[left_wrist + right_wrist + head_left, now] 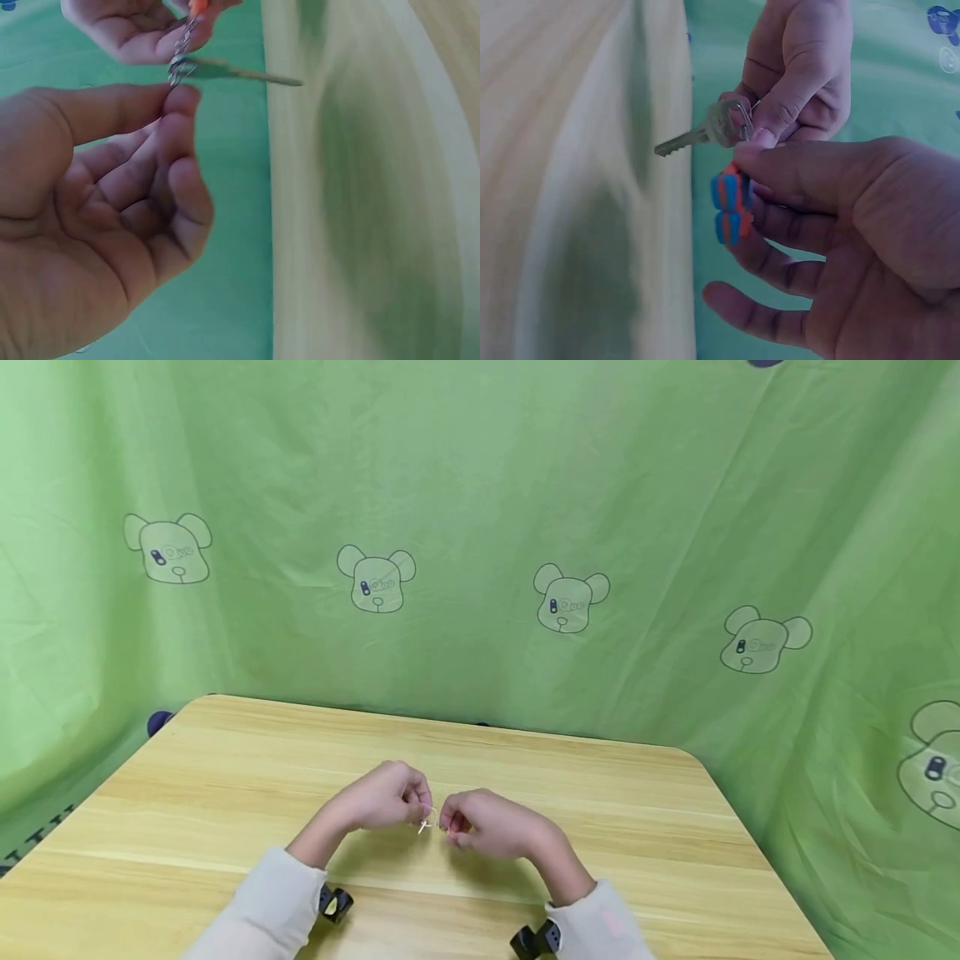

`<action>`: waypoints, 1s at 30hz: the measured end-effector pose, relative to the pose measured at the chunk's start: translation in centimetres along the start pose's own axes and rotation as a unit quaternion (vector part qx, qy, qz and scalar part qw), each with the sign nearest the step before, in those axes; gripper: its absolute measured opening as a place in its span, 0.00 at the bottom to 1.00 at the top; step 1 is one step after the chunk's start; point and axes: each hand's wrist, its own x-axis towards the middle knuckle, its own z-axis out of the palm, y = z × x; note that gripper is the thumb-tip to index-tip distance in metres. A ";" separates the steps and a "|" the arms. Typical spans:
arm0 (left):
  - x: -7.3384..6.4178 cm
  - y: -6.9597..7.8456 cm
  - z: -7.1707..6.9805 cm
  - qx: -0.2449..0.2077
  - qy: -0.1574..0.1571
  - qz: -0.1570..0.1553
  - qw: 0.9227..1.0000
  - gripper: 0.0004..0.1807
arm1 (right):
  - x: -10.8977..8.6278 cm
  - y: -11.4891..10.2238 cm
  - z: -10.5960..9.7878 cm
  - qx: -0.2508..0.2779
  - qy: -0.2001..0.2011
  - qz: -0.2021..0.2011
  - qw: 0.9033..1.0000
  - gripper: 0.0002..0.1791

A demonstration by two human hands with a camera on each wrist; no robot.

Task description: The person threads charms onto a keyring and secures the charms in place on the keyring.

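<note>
Over the table, my left hand (388,795) pinches a metal key ring between thumb and index fingertip. A silver key (721,124) dangles from that ring, its toothed blade sticking out sideways. Close by, my right hand (495,825) pinches a small orange-and-blue keychain charm (731,204) near its top. A short metal chain (181,46) runs between the two hands, joining ring and charm. In the head view the key (424,827) shows as a thin bright shape between the hands. Fingertips hide part of the ring and of the charm.
A wooden tabletop (247,777) lies under both hands. Behind it and along its sides hangs a green cloth (465,668) printed with bear heads. Black wrist cameras sit at both cuffs, the left camera (335,903) and the right camera (535,941).
</note>
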 end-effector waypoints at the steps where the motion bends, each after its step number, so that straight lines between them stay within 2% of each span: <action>1: 0.0 -0.1 0.1 0.003 -0.014 0.001 1.000 0.09 | 0.1 0.0 0.2 0.000 -0.008 0.005 1.000 0.04; 5: 0.0 -0.1 0.8 0.023 -0.046 0.002 0.999 0.14 | 0.1 0.5 0.8 -0.007 -0.031 0.023 0.999 0.07; 11: 0.4 0.3 2.1 0.042 -0.058 0.000 0.997 0.11 | 0.0 1.4 1.2 -0.004 -0.054 0.044 0.998 0.10; 16: 0.6 0.4 2.9 0.052 -0.060 -0.005 0.997 0.11 | -0.2 1.7 1.3 -0.003 -0.064 0.055 0.996 0.10; 25: 0.7 0.4 3.8 0.073 -0.055 0.008 0.996 0.12 | 0.0 2.1 1.4 -0.012 -0.071 0.078 0.994 0.10; 30: 0.5 0.5 3.9 0.090 -0.053 -0.003 0.995 0.11 | 0.1 2.2 1.4 -0.008 -0.074 0.079 0.994 0.10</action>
